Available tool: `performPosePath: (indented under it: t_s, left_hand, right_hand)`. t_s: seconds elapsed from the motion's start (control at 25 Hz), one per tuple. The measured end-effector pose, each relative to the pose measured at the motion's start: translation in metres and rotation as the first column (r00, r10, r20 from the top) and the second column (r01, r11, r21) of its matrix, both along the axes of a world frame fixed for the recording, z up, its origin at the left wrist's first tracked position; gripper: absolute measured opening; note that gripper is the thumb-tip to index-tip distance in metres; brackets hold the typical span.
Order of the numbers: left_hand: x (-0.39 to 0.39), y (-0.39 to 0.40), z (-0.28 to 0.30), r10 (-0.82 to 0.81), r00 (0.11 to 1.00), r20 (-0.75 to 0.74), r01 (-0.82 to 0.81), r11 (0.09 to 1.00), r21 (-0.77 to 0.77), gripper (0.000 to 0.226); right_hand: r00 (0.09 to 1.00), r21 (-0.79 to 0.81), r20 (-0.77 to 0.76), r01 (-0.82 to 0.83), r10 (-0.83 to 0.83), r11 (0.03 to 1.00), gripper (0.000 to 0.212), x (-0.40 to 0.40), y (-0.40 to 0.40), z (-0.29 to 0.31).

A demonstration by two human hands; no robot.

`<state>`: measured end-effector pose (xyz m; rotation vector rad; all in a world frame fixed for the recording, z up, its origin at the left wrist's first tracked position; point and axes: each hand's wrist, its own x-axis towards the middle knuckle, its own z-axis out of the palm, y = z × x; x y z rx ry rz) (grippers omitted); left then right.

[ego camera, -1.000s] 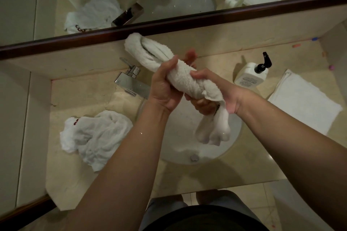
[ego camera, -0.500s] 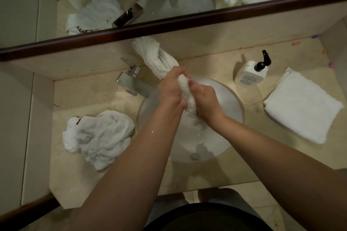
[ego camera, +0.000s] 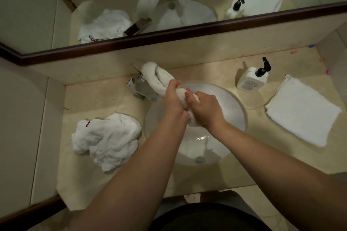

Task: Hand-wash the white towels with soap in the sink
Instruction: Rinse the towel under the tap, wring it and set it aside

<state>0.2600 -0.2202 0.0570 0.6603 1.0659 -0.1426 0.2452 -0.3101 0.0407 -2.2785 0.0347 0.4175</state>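
A twisted white towel is held over the round white sink. My left hand grips its middle and my right hand grips the lower end, the two hands touching. The towel's upper loop sticks out past the chrome faucet. A little water lies near the drain. A crumpled white towel lies on the counter left of the sink. A folded white towel lies at the right. A white soap bottle with a black pump stands behind the sink on the right.
The beige stone counter ends at a front edge close to my body. A mirror with a dark wooden frame runs along the back wall. Small coloured bits lie at the far right corner.
My hands came down together from a raised, spread grip to just above the basin, and the hanging tail of the towel is now bunched inside my right hand.
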Motion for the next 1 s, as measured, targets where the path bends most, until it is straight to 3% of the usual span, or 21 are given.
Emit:
performPosePath:
  t_s: [0.12, 0.24, 0.32, 0.44, 0.56, 0.68, 0.76, 0.84, 0.92, 1.0]
  left_hand:
    - [-0.02, -0.001, 0.011, -0.096, 0.989, 0.11, 0.113, 0.98, -0.163, 0.047]
    - [-0.034, 0.008, 0.02, -0.135, 0.967, 0.215, 0.191, 0.945, -0.264, 0.05]
    - [-0.036, 0.021, 0.027, -0.148, 0.957, 0.248, 0.22, 0.931, -0.293, 0.037]
    - [-0.031, 0.035, 0.038, -0.107, 0.942, 0.318, 0.202, 0.938, -0.283, 0.019]
    - [-0.027, 0.039, 0.048, -0.078, 0.92, 0.384, 0.19, 0.946, -0.262, 0.011]
    - [-0.024, 0.041, 0.055, -0.037, 0.897, 0.441, 0.166, 0.952, -0.259, 0.01]
    - [-0.023, 0.039, 0.056, -0.031, 0.884, 0.467, 0.164, 0.955, -0.247, 0.01]
    - [-0.023, 0.036, 0.054, -0.054, 0.877, 0.478, 0.178, 0.959, -0.218, 0.009]
    - [-0.023, 0.032, 0.053, -0.065, 0.867, 0.495, 0.189, 0.96, -0.206, 0.015]
    - [-0.022, 0.03, 0.052, -0.083, 0.858, 0.507, 0.197, 0.964, -0.177, 0.019]
  right_hand:
    - [0.98, -0.229, 0.104, -0.144, 0.171, 0.963, 0.067, -0.002, 0.009, 0.018]
    - [0.957, -0.328, 0.164, -0.175, 0.239, 0.928, 0.048, -0.004, 0.022, 0.037]
    - [0.973, -0.206, 0.142, -0.152, 0.183, 0.967, 0.038, -0.006, 0.026, 0.048]
    - [0.986, 0.226, 0.161, -0.006, -0.032, 0.974, 0.027, -0.009, 0.019, 0.055]
    - [0.961, 0.436, -0.036, 0.263, -0.276, 0.861, 0.019, -0.003, 0.005, 0.049]
    - [0.898, 0.409, -0.351, 0.403, -0.266, 0.819, 0.031, -0.005, -0.004, 0.036]
    - [0.8, 0.444, -0.563, 0.504, -0.207, 0.741, 0.03, -0.006, -0.011, 0.026]
    - [0.73, 0.539, -0.681, 0.557, -0.063, 0.631, 0.027, -0.004, -0.015, 0.021]
    - [0.68, 0.608, -0.728, 0.588, 0.08, 0.533, 0.038, 0.0, -0.016, 0.027]
    - [0.665, 0.648, -0.725, 0.569, 0.18, 0.507, 0.05, 0.005, -0.017, 0.033]
